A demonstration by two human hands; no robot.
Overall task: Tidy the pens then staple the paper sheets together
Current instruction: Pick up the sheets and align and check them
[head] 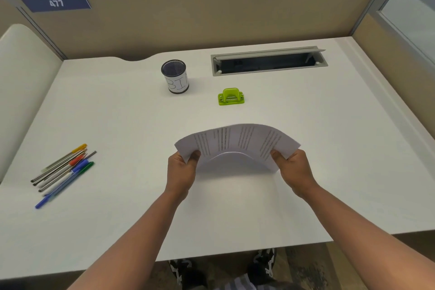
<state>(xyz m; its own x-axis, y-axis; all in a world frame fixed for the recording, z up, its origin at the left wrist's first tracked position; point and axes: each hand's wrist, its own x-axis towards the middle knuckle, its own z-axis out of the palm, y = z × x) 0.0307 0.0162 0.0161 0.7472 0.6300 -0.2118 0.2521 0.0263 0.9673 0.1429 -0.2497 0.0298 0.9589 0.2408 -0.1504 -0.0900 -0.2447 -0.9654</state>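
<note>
Printed paper sheets (237, 143) are lifted above the middle of the white desk (122, 113) and bow upward in an arch. My left hand (182, 172) grips their left end and my right hand (295, 170) grips their right end. Several pens (63, 170) with yellow, red, blue and green caps lie bunched on the desk at the left. A black mesh pen cup (175, 76) with a white label stands upright at the back centre and looks empty. A green stapler (231, 96) sits to the cup's right, beyond the sheets.
A grey cable hatch (269, 61) with its lid raised is set into the desk at the back right. Tan partition walls (211, 14) enclose the desk behind and on the right. A cream chair back (21, 73) stands at the left edge.
</note>
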